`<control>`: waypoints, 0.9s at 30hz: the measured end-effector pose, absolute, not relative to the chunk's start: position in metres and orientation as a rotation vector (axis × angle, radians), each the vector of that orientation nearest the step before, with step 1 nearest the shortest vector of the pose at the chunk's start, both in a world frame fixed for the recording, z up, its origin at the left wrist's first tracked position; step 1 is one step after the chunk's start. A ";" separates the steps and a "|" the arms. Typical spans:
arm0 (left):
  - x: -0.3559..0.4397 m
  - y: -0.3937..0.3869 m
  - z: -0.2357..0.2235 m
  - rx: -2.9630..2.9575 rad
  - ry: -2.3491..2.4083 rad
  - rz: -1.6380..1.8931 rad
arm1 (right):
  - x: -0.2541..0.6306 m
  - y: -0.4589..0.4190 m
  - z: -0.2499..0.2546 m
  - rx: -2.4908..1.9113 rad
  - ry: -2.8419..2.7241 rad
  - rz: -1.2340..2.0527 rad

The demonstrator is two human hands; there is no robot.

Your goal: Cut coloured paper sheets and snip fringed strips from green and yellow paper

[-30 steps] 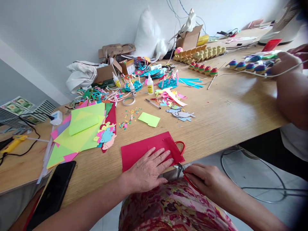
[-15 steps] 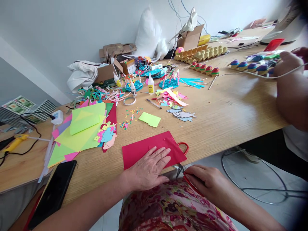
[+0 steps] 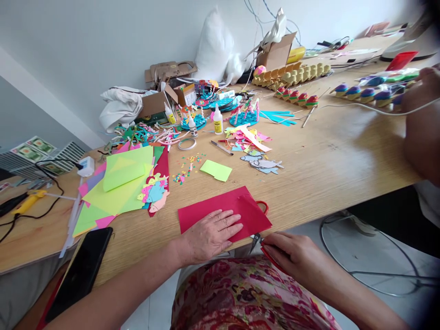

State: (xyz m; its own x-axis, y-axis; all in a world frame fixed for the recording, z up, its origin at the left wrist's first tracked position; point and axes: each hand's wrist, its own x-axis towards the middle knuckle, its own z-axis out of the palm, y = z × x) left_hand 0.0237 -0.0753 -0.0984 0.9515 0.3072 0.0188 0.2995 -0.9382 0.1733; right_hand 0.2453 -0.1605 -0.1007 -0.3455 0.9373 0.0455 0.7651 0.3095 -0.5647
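My left hand lies flat with fingers stretched on a sheet of red paper at the table's front edge. My right hand is closed round red-handled scissors, whose blades show just below the paper's right corner. From under the paper's right side pokes a red loop, like another scissors handle; the rest is hidden. Behind the paper lies a lime-green paper piece. Paper fish cut-outs sit in a grey-blue group and a colourful pile.
Coloured paper sheets and a black phone lie at left. Glue bottles, paper scraps and a pen are further back. Painted egg-carton strips stand at right, near another person's arm.
The view has shifted slightly, moving the table things a little to the right. My left hand has slid slightly toward the left on the red paper. The right hand keeps its hold on the scissors.
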 end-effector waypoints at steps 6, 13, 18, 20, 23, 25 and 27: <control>0.024 -0.075 -0.097 2.930 0.460 0.045 | 0.247 -0.164 -0.099 -1.494 -2.224 0.711; 0.025 -0.078 -0.097 2.915 0.493 0.026 | 0.242 -0.162 -0.098 -1.504 -2.237 0.662; 0.026 -0.078 -0.095 2.920 0.483 0.019 | 0.243 -0.165 -0.097 -1.458 -2.232 0.732; 0.026 -0.077 -0.096 2.924 0.476 0.022 | 0.242 -0.164 -0.096 -1.452 -2.223 0.749; 0.027 -0.077 -0.098 2.927 0.484 0.033 | 0.237 -0.162 -0.095 -1.452 -2.201 0.745; 0.027 -0.077 -0.098 2.923 0.493 0.033 | 0.234 -0.160 -0.095 -1.454 -2.191 0.724; 0.027 -0.078 -0.096 2.916 0.493 0.030 | 0.232 -0.161 -0.094 -1.446 -2.189 0.714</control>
State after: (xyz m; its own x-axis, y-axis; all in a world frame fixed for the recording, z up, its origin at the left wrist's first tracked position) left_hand 0.0274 -0.0777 -0.0964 0.9448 0.3276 -0.0107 0.3238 -0.9281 0.1840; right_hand 0.2322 -0.1609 -0.0945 -0.3711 0.9264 0.0630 0.7111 0.3272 -0.6223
